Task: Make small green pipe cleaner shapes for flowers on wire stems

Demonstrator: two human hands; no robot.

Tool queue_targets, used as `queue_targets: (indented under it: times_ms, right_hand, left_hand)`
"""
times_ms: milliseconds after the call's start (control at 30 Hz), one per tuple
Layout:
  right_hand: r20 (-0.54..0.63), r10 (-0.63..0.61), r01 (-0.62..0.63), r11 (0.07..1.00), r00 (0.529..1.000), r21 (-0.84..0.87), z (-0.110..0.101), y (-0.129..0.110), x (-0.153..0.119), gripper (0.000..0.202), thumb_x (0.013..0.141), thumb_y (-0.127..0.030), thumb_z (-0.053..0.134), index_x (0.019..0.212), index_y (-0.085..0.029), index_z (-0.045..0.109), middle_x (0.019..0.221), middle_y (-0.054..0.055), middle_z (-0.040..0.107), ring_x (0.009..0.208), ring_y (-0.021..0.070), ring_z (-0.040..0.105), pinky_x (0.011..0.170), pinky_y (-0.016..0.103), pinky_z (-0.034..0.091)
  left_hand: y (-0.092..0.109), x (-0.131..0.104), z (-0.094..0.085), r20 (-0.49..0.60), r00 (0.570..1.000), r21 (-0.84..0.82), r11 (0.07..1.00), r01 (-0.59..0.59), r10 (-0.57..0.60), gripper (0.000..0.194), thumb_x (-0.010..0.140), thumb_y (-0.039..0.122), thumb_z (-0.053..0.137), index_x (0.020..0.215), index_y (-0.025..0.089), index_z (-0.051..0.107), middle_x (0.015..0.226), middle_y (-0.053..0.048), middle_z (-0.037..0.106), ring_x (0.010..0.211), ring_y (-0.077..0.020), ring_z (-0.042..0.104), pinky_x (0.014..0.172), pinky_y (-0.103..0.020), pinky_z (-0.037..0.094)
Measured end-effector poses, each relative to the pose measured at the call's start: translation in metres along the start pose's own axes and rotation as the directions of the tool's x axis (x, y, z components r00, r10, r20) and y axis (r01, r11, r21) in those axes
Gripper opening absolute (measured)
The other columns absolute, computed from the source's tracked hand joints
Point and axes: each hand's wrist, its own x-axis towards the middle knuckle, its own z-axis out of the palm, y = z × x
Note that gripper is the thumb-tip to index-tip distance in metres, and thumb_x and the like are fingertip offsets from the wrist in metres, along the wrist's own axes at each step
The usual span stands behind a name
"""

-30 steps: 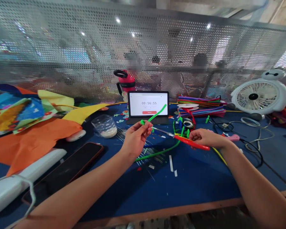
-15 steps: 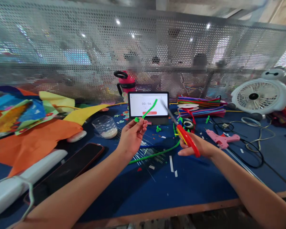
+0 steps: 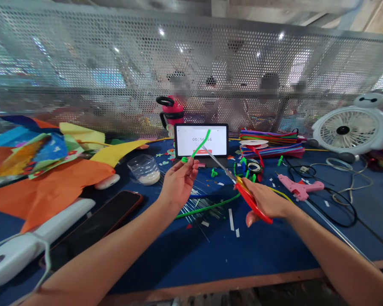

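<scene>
At 12 o'clock, the green pipe cleaner [image 3: 205, 139] covers part of the tablet [image 3: 185, 140]; at 8 o'clock, the picture's edge crops the white device [image 3: 64, 221].

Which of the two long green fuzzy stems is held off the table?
The shorter stem, pinched in the left hand before the tablet; the longer stem lies on the table.

The tablet [image 3: 185, 138] stands on the table [image 3: 210, 259] behind my scissors [image 3: 246, 196], the phone [image 3: 105, 219] lying left and the glue gun [image 3: 301, 188] right.
</scene>
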Motion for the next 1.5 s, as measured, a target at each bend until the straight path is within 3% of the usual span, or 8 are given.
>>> queue_targets:
  times_ms: [133,367,700,900,1033,1300,1500]
  right_hand:
    - [0.058,0.029,-0.029,1.0,0.998,-0.006,0.006,-0.004,0.002,0.097,0.05,-0.065,0.073,0.123,-0.012,0.037,0.106,0.017,0.06,0.097,0.0367,0.059,0.081,0.043,0.044]
    - [0.067,-0.009,0.008,1.0,0.998,0.021,0.014,-0.003,0.001,0.096,0.05,-0.068,0.072,0.121,-0.012,0.039,0.111,0.02,0.058,0.104,0.0374,0.056,0.088,0.044,0.041]
    - [0.069,-0.073,0.07,0.997,0.995,0.04,0.009,-0.001,0.001,0.098,0.048,-0.07,0.071,0.12,-0.013,0.039,0.108,0.017,0.059,0.101,0.0358,0.057,0.086,0.043,0.043]
    - [0.067,-0.061,0.055,0.994,0.996,0.092,0.012,-0.005,0.001,0.1,0.048,-0.071,0.07,0.121,-0.012,0.038,0.103,0.016,0.06,0.098,0.0356,0.057,0.085,0.044,0.043]
    - [0.066,-0.082,0.07,0.982,0.994,0.176,0.009,-0.007,0.001,0.087,0.05,-0.07,0.069,0.113,-0.015,0.043,0.089,0.01,0.061,0.086,0.0301,0.059,0.078,0.04,0.045]
    - [0.139,-0.092,0.022,0.9,0.986,0.435,0.011,-0.01,-0.001,0.044,0.079,-0.057,0.052,0.097,-0.017,0.05,0.07,-0.001,0.053,0.058,0.0122,0.046,0.053,0.024,0.038]
    - [0.134,-0.063,-0.01,0.875,0.989,0.484,0.013,-0.012,-0.001,0.028,0.079,-0.04,0.055,0.093,-0.016,0.051,0.065,-0.002,0.051,0.055,0.0101,0.043,0.051,0.021,0.034]
  left_hand:
    - [-0.007,-0.008,0.0,0.064,0.998,0.07,0.997,0.021,-0.026,0.003,0.073,0.008,0.065,0.071,0.009,0.063,0.068,-0.004,0.064,0.054,-0.0044,0.057,0.049,-0.01,0.048]
    - [-0.012,-0.018,0.0,0.178,0.984,0.214,0.976,-0.043,0.005,0.015,0.065,0.02,0.075,0.072,0.012,0.064,0.061,-0.001,0.063,0.051,-0.0056,0.056,0.047,-0.013,0.044]
    - [0.004,-0.009,0.002,0.06,0.995,0.076,0.994,-0.083,0.079,0.011,0.066,0.015,0.073,0.067,0.012,0.063,0.062,-0.001,0.064,0.053,-0.005,0.057,0.047,-0.011,0.044]
    - [-0.002,-0.017,0.002,0.15,0.987,0.141,0.988,-0.071,0.049,0.011,0.065,0.015,0.073,0.07,0.012,0.064,0.063,-0.001,0.063,0.053,-0.0054,0.056,0.048,-0.013,0.043]
    - [-0.006,-0.021,0.003,0.185,0.983,0.195,0.979,-0.054,0.018,0.01,0.066,0.016,0.072,0.072,0.012,0.064,0.062,0.0,0.063,0.054,-0.0058,0.056,0.049,-0.014,0.043]
    - [-0.008,-0.025,0.003,0.23,0.973,0.273,0.961,-0.041,-0.023,0.013,0.067,0.02,0.072,0.074,0.013,0.062,0.064,-0.001,0.064,0.054,-0.0069,0.058,0.051,-0.016,0.044]
    - [-0.009,-0.026,0.002,0.233,0.973,0.309,0.948,-0.073,-0.001,0.016,0.067,0.022,0.073,0.072,0.014,0.06,0.062,0.0,0.063,0.052,-0.0066,0.056,0.051,-0.016,0.044]
